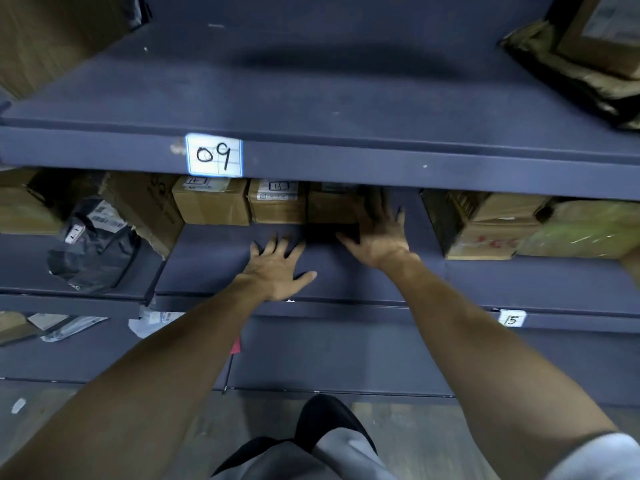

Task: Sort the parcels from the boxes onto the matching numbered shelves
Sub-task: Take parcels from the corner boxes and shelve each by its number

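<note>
Your left hand (277, 271) lies flat on the middle shelf (214, 265). At its one o'clock, your right hand (381, 233) touches the rightmost of three cardboard boxes (277, 204) ranged along the back. The 09 label (213, 155) sits above, at eleven o'clock.

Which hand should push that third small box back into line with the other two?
Right. The right hand already lies against the third small box; the left hand rests flat on the bare shelf, short of it.
</note>
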